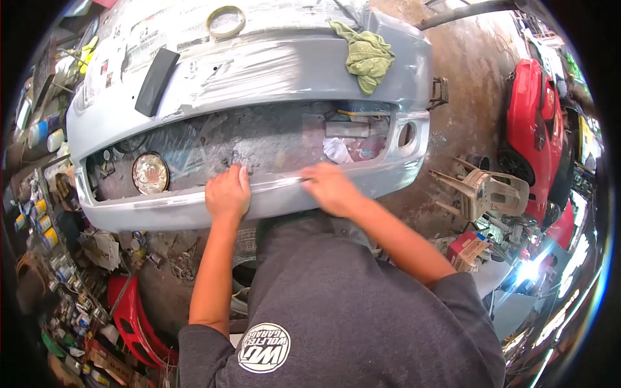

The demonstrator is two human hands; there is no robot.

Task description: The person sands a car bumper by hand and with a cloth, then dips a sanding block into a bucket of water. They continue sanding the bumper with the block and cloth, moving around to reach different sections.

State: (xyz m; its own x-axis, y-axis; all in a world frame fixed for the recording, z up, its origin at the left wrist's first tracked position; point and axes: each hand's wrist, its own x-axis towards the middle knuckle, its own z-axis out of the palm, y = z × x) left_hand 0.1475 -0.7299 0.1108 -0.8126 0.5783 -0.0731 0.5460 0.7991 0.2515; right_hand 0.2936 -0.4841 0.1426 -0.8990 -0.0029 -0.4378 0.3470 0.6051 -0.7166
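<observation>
A grey car bumper (278,77) with whitish sanded patches lies across the view in front of me. My left hand (228,193) is closed over the bumper's lower bar, with its fingertips hidden behind the edge. Further right on the same bar, my right hand (331,189) rests with its fingers curled and pressed together. Whatever may be under those fingers is hidden. A dark sanding block (157,82) lies on the upper left of the bumper. A green cloth (365,56) drapes over its upper right part.
A tape roll (226,22) sits on newspaper behind the bumper. Through the opening show a round lid (150,173) and white crumpled paper (337,150). A plastic chair (485,190) and a red car (533,132) stand right. Cans and bottles (44,223) crowd the left.
</observation>
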